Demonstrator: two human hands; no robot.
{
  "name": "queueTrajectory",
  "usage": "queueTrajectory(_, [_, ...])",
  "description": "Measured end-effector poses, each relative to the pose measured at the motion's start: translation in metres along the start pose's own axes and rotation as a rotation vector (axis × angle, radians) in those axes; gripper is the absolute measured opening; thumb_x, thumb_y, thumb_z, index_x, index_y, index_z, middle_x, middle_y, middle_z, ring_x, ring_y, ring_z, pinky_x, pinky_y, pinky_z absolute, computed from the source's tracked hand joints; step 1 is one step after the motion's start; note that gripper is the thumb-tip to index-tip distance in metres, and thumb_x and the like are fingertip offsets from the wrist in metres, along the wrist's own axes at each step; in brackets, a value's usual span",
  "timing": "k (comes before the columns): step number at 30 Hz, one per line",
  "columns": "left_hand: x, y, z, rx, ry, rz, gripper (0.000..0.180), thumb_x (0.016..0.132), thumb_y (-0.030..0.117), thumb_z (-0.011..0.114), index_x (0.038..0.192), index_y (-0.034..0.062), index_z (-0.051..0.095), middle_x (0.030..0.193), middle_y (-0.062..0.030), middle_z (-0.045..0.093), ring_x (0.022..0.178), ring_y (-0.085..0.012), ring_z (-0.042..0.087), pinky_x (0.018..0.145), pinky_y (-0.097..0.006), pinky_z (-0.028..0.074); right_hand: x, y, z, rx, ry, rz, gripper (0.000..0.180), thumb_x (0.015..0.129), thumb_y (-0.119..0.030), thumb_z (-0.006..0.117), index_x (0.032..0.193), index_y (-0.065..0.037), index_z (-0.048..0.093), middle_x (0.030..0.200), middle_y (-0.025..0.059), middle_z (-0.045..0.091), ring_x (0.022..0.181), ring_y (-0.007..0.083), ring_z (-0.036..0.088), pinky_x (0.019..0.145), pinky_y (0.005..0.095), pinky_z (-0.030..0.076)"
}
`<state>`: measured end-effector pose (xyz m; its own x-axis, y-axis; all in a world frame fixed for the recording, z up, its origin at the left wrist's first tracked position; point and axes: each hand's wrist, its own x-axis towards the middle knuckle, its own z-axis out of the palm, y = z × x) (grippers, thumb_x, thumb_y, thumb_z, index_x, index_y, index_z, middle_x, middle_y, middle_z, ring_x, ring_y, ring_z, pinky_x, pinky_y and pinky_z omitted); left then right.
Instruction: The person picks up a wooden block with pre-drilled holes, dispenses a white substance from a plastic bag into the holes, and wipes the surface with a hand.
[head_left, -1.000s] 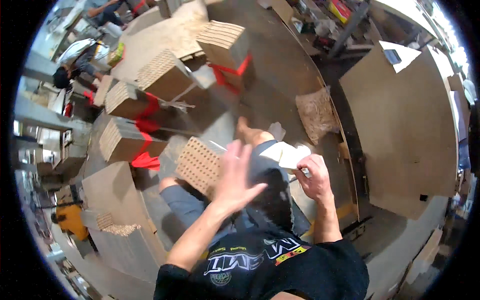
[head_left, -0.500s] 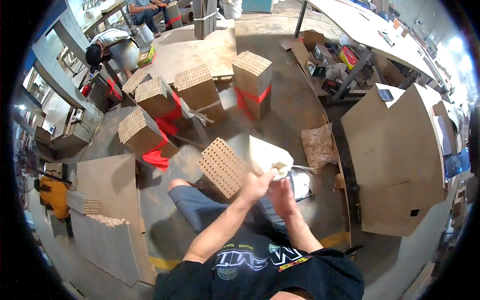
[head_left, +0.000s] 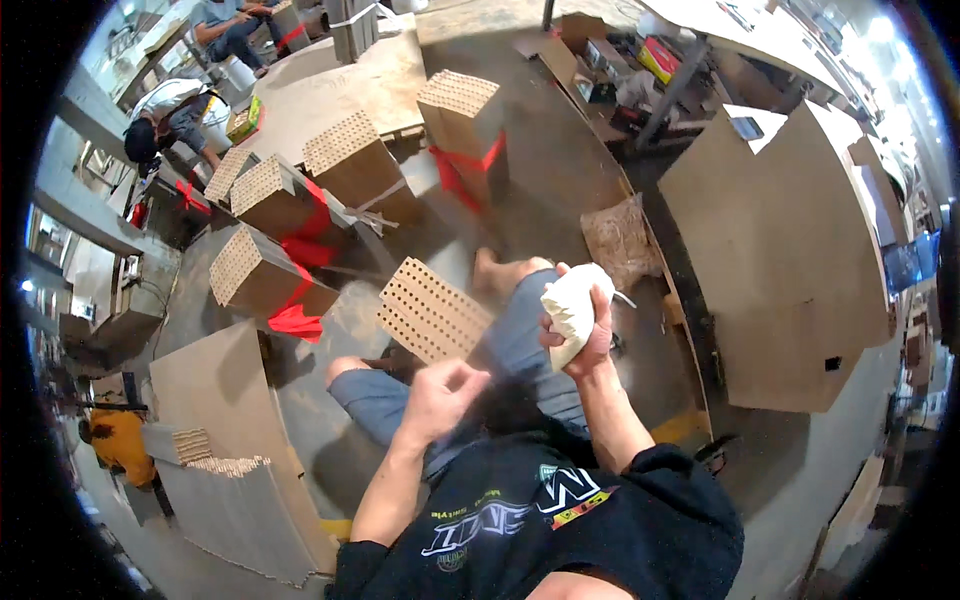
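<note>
My right hand [head_left: 599,335] is wrapped round a soft cream-coloured bag [head_left: 572,308], held upright above my right knee. My left hand [head_left: 442,400] is away from the bag, its fingers curled and pressed together; whether anything small is in them is hidden. Just beyond it, between my legs, stands a block of brown strips with rows of dark holes on its top face [head_left: 432,308]. Its lower part is behind my hand and leg.
Several similar blocks [head_left: 345,140] stand ahead, some bound with red bands [head_left: 310,210]. A clear bag of thin strips [head_left: 622,240] lies right of my foot. Large cardboard [head_left: 770,260] stands at the right. Grey strips [head_left: 225,510] lie left. Other people sit or bend at the far left.
My left hand has let go of the cream bag and moved left and nearer to me. The right hand now holds the bag alone, farther right. The head view has shifted.
</note>
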<state>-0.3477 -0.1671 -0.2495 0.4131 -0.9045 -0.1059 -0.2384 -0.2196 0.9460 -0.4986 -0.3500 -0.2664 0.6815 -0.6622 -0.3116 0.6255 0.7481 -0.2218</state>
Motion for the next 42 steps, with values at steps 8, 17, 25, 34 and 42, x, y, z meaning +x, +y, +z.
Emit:
queueTrajectory(8, [0.032,0.055,-0.003,-0.011,0.092,0.151,0.021,0.09,0.016,0.071,0.105,0.0016,0.068,0.092,-0.0074,0.07,0.087,-0.018,0.065,0.08,-0.032,0.051,0.004,0.007,-0.026,-0.138,-0.001,-0.004,0.06,0.094,-0.059,0.048,0.134,-0.015,0.052,0.095,0.0092,0.067,0.056,0.0166,0.053,0.04,0.0248,0.038])
queueTrajectory(17, [0.059,0.073,0.016,0.454,0.054,0.587,0.031,0.076,0.02,0.081,0.101,0.0077,0.067,0.099,-0.0079,0.068,0.094,-0.0286,0.064,0.083,-0.039,0.05,-0.008,0.011,-0.022,-0.246,0.012,-0.07,0.065,0.093,-0.058,0.05,0.135,-0.009,0.049,0.099,0.0126,0.067,0.068,0.0216,0.065,0.044,0.0314,0.048])
queueTrajectory(25, [0.064,0.064,0.02,0.56,0.194,0.558,0.028,0.073,0.024,0.081,0.092,0.0101,0.066,0.091,-0.0065,0.067,0.088,-0.0282,0.062,0.079,-0.039,0.048,-0.013,0.014,-0.02,-0.318,0.007,-0.24,0.063,0.088,-0.047,0.058,0.133,-0.004,0.049,0.103,0.0135,0.067,0.087,0.0232,0.069,0.073,0.0358,0.059])
queueTrajectory(34, [0.06,0.069,0.022,0.41,0.199,0.482,0.014,0.074,0.011,0.077,0.083,0.0082,0.066,0.084,-0.0079,0.066,0.083,-0.0288,0.062,0.077,-0.038,0.047,-0.013,0.012,-0.031,-0.384,-0.061,-0.357,0.061,0.085,-0.043,0.058,0.129,0.0,0.049,0.106,0.0132,0.064,0.099,0.0234,0.065,0.086,0.0384,0.056])
queueTrajectory(42, [0.06,0.069,0.026,0.422,0.273,0.528,0.012,0.073,0.009,0.075,0.081,0.008,0.066,0.081,-0.0075,0.066,0.08,-0.0275,0.062,0.075,-0.037,0.047,-0.014,0.012,-0.034,-0.421,-0.048,-0.371,0.059,0.083,-0.04,0.059,0.127,-0.001,0.051,0.107,0.0124,0.063,0.1,0.0238,0.063,0.089,0.0386,0.054])
